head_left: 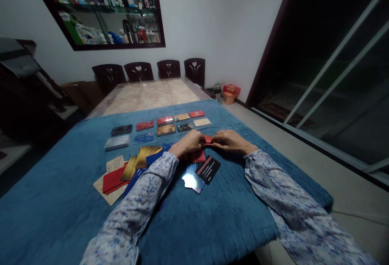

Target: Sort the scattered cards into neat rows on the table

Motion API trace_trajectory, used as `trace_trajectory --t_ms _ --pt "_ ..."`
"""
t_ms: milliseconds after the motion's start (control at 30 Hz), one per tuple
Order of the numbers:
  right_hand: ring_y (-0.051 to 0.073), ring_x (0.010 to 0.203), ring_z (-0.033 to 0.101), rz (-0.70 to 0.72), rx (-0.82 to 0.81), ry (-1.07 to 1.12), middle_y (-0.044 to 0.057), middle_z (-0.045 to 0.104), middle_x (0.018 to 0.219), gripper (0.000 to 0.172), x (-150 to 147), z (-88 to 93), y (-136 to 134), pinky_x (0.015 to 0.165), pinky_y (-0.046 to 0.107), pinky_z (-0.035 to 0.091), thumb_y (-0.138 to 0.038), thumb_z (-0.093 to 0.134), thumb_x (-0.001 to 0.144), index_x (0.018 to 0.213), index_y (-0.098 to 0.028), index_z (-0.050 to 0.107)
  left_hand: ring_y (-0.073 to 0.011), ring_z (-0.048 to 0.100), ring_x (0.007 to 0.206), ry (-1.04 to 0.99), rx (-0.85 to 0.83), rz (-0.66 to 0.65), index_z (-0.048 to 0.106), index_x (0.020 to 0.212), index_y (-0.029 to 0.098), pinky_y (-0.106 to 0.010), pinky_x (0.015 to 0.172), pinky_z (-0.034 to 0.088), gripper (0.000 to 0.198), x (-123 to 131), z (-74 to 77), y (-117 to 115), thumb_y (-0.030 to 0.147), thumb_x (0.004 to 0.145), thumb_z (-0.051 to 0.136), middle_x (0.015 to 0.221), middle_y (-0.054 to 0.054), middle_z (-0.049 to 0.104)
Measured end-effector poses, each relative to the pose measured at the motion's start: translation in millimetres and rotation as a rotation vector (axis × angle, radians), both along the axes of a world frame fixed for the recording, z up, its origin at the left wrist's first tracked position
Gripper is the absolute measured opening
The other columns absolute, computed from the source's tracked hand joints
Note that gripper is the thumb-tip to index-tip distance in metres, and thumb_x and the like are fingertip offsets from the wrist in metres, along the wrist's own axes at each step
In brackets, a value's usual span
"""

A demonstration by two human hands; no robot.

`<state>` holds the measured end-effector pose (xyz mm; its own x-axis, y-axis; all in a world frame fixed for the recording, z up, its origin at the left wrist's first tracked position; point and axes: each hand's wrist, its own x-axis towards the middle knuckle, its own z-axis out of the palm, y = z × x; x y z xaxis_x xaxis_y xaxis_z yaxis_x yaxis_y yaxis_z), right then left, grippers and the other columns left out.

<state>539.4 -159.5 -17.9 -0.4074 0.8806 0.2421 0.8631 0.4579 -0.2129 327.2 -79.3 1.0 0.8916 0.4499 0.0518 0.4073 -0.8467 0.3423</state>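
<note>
Between my hands is a red card (208, 139), or a small stack of them. My left hand (191, 143) grips its left side and my right hand (232, 141) pinches its right edge. Under and below my left hand lie more red cards (199, 157), a black card with a stripe (208, 169) and shiny pale-blue cards (193, 178). Beyond my hands, cards lie in two rows, among them a black stack (122, 130), a white stack (117, 142), a blue card (144, 137) and a gold stack (166, 130).
Red envelopes (114, 179), gold strips (148, 155) and cream papers (114, 163) lie left of my left forearm. A blue cloth (67, 176) covers the near part of the marble-look table (152, 92). Dark chairs (139, 71) line the far side. A glass door (328, 70) stands right.
</note>
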Motion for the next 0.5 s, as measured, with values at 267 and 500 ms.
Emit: trace_trajectory --t_ms 267,500 --pt "0.019 0.083 0.067 0.062 0.062 0.015 0.01 0.076 0.094 0.03 3.4 -2.4 1.4 0.073 0.029 0.045 -0.034 0.051 0.1 0.1 -0.019 0.077 -0.0115 0.047 0.055 -0.067 0.082 -0.029 0.072 0.069 0.014 -0.026 0.058 0.034 0.024 -0.2 -5.8 2.6 0.011 0.084 0.054 0.063 -0.004 0.064" --pt "0.02 0.087 0.069 0.062 0.153 0.063 0.009 0.076 0.095 0.023 9.8 -8.6 4.6 0.074 0.03 0.05 -0.018 0.059 0.092 0.105 -0.021 0.078 -0.0139 0.057 0.062 -0.068 0.211 0.001 0.073 0.074 0.014 -0.025 0.064 0.041 0.027 -0.8 -0.3 1.2 0.012 0.089 0.051 0.072 -0.008 0.071"
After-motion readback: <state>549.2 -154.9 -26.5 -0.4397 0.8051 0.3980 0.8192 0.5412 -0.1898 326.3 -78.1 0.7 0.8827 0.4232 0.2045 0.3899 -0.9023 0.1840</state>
